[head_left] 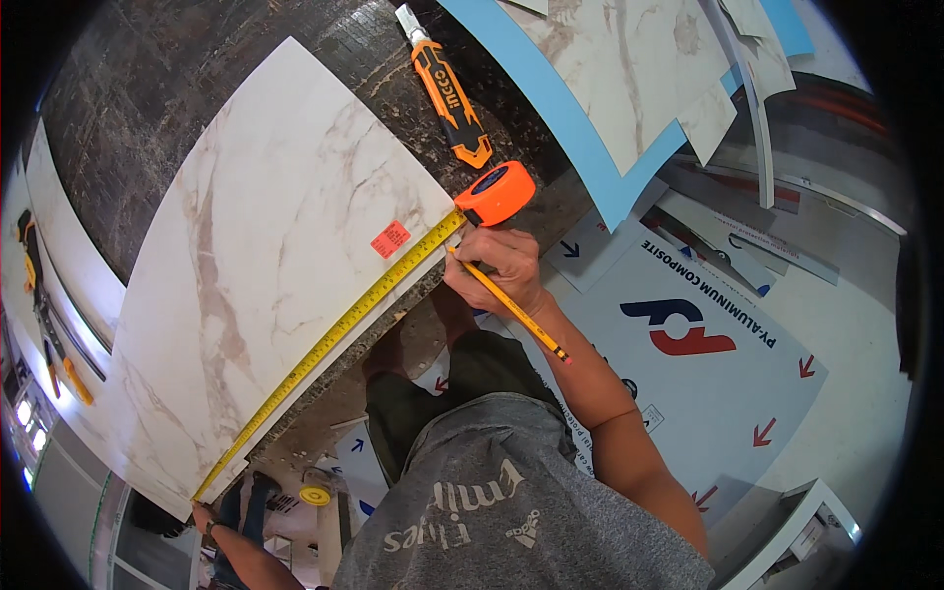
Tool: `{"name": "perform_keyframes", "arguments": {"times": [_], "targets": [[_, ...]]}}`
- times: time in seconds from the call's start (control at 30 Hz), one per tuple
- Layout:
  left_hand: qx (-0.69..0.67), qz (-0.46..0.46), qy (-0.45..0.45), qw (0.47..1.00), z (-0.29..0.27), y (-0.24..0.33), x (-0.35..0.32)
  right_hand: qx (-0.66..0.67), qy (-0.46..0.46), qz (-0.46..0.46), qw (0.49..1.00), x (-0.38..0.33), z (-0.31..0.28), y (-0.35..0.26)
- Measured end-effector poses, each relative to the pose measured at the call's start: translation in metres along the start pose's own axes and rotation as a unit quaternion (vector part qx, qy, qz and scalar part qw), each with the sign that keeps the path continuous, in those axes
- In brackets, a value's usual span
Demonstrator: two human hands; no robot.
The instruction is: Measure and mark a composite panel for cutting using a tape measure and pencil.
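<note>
A marble-patterned white panel [265,197] lies on the dark worktable, with a small red sticker on its face. Along its near edge runs the yellow blade of a tape measure [500,193], whose orange case rests at the panel's right corner. My right hand [501,264] is closed around a yellow pencil [523,317], its tip at the panel edge beside the blade and close to the case. Far to the lower left, my left hand [204,516] grips the blade's end at the panel's other corner; its fingers show only in part.
An orange and black utility knife [447,98] lies beyond the case, blade extended. Marble-patterned offcuts [629,79] and blue-filmed strips [602,177] stick out at the upper right. Pliers-like tools [44,305] lie at the far left. Printed grey sheets [688,324] lean below; another person's legs [231,516] show lower left.
</note>
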State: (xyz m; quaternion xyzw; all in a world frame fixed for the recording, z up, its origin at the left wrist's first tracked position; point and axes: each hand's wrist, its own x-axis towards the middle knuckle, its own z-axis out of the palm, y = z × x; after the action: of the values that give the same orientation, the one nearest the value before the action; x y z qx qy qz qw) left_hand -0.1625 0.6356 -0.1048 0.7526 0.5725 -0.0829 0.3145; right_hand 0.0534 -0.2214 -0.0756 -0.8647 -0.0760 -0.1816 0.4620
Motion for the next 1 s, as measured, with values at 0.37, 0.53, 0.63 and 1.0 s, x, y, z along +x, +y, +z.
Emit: {"name": "perform_keyframes", "arguments": {"times": [0.37, 0.53, 0.63, 1.0], "targets": [[0.005, -0.004, -0.008, 1.000, 0.002, -0.006, 0.001, 0.015, 0.008, 0.005, 1.000, -0.001, -0.001, 0.001], [-0.002, -0.003, -0.009, 1.000, -0.002, -0.007, 0.007, 0.056, 0.126, 0.045, 0.989, -0.007, -0.015, -0.028], [-0.014, 0.000, -0.008, 1.000, -0.001, -0.014, 0.009, -0.143, 0.121, -0.067, 0.980, 0.019, -0.043, -0.034], [-0.119, 0.008, 0.011, 0.993, -0.008, -0.046, 0.011, -0.292, -0.034, 0.069, 0.953, 0.047, -0.039, -0.046]]}}
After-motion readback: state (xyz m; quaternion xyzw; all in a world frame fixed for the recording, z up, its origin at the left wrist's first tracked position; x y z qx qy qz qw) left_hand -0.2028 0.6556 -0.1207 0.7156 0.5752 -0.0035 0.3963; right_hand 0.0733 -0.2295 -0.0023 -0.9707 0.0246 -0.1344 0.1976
